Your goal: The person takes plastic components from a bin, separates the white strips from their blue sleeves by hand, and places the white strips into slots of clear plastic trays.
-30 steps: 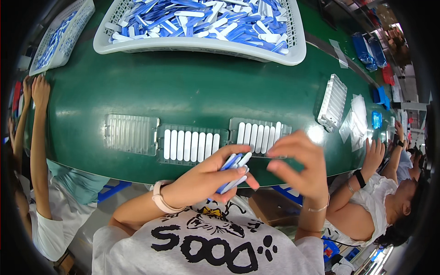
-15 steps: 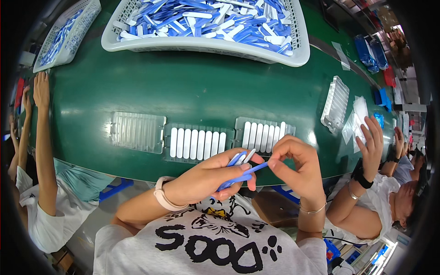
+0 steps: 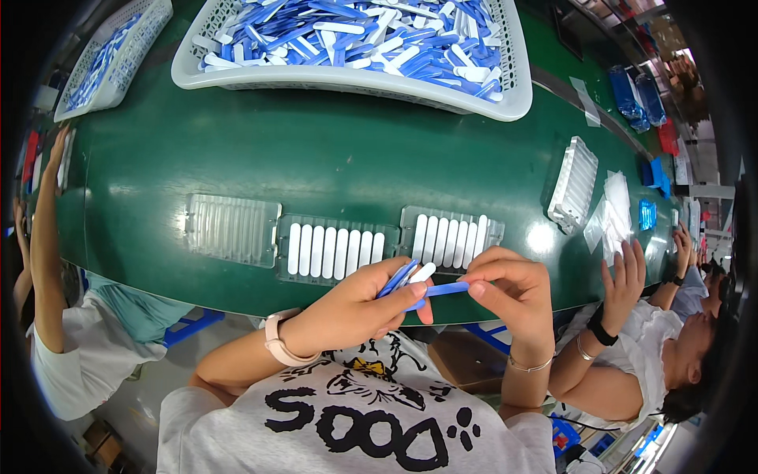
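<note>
My left hand (image 3: pixel 363 294) is closed around a small bundle of flat, round-ended blue-and-white sticks (image 3: pixel 397 278). One blue stick (image 3: pixel 448 289) juts out to the right, and my right hand (image 3: pixel 509 286) pinches its far end between thumb and forefinger. Just beyond my hands lie two transparent trays, a middle one (image 3: pixel 390 246) and a right one (image 3: pixel 495 230). Each carries a row of several sticks, white side up. My left fingers hide part of the middle tray's near edge. Farther left sits a third transparent tray (image 3: pixel 234 229), its ribbed slots showing.
A large white basket (image 3: pixel 355 77) heaped with blue-and-white sticks stands at the back. Another basket (image 3: pixel 118 83) is at far left. On the right are stacked clear trays (image 3: pixel 573 186) and plastic bags (image 3: pixel 616 213). A co-worker's hand (image 3: pixel 628 276) is close on the right; another's arm (image 3: pixel 47 237) reaches in left.
The pinched blue stick has swung from slanting up to nearly level. Both hands still hold it. The right co-worker's hand has come lower, and the left co-worker's arm has shifted outward.
</note>
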The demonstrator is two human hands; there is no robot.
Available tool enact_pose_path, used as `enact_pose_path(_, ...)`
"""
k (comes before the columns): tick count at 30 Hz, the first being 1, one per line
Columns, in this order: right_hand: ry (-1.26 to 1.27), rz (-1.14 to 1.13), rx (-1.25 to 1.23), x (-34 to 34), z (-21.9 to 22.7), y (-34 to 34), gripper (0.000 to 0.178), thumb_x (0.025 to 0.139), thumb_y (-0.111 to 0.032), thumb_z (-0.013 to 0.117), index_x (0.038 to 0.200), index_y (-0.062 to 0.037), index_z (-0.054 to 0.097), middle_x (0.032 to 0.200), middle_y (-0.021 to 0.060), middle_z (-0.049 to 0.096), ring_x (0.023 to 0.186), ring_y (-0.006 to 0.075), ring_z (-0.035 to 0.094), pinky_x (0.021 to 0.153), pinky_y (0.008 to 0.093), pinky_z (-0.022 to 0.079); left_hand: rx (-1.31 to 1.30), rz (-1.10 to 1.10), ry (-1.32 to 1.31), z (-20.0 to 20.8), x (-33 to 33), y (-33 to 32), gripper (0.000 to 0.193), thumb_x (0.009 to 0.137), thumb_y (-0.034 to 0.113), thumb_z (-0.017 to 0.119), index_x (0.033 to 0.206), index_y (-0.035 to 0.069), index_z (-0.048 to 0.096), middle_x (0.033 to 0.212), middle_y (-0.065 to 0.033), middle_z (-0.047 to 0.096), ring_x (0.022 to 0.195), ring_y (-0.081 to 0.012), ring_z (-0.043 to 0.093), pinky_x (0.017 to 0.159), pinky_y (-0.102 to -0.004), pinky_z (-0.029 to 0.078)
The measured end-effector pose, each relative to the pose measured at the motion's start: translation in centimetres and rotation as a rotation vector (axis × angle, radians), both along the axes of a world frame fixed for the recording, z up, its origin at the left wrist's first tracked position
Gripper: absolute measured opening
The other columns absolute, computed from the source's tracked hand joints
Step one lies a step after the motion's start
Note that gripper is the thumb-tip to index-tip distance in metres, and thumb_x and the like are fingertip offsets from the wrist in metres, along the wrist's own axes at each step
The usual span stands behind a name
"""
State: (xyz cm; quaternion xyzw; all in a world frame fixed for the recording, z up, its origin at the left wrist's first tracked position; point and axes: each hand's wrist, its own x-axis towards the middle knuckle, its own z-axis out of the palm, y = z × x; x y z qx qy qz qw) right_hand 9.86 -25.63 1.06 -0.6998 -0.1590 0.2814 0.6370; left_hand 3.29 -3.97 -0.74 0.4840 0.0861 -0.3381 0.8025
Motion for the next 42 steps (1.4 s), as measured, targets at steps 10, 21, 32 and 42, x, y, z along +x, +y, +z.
enact_pose_path(10, -0.360, 0.024, -0.058, -0.6, 0.0, 0.0, 0.007, 0.077, 0.000, 0.069, 0.084, -0.0018, 0.069, 0.095, 0.0094, 0.065, 0.084, 0.0177, 0.061, 0.076, 0.0283, 0.048, -0.006, -0.077, 0.013, -0.3, 0.2, -0.5, 0.026, 0.100, 0.024, 0.046, 0.110, 0.001, 0.051, 0.082, -0.0020, 0.063, 0.052, -0.0021, 0.040, 0.045, -0.0188, 0.035)
enact_pose_path(21, -0.436, -0.081, -0.512, 5.5, -1.7, -1.8, 0.009, 0.077, -0.006, 0.071, 0.078, -0.0001, 0.064, 0.092, 0.0103, 0.065, 0.088, 0.0207, 0.060, 0.081, 0.0301, 0.045, -0.116, -0.040, 0.117, 0.1, -0.2, 0.1, 0.026, 0.094, 0.011, 0.048, 0.118, 0.000, 0.046, 0.094, -0.0110, 0.061, 0.054, -0.0042, 0.039, 0.045, -0.0198, 0.032)
enact_pose_path(32, -0.507, -0.094, -0.612, 4.3, -2.1, -2.1, 0.035, 0.071, -0.011, 0.077, 0.096, -0.0019, 0.055, 0.093, 0.0071, 0.059, 0.085, 0.0196, 0.052, 0.079, 0.0291, 0.044, -0.143, -0.048, 0.115, 0.5, -0.4, 0.8, 0.025, 0.092, 0.005, 0.046, 0.117, 0.001, 0.047, 0.094, -0.0114, 0.060, 0.055, -0.0045, 0.037, 0.046, -0.0197, 0.031)
enact_pose_path(42, -0.458, 0.016, -0.660, 3.3, -1.3, -1.5, 0.042, 0.072, -0.020, 0.077, 0.106, -0.0094, 0.056, 0.105, 0.0031, 0.057, 0.091, 0.0219, 0.052, 0.086, 0.0353, 0.038, -0.100, 0.161, 0.038, 0.8, -1.5, 3.6, 0.023, 0.089, 0.003, 0.047, 0.111, 0.001, 0.050, 0.089, -0.0134, 0.062, 0.050, -0.0050, 0.038, 0.043, -0.0191, 0.030)
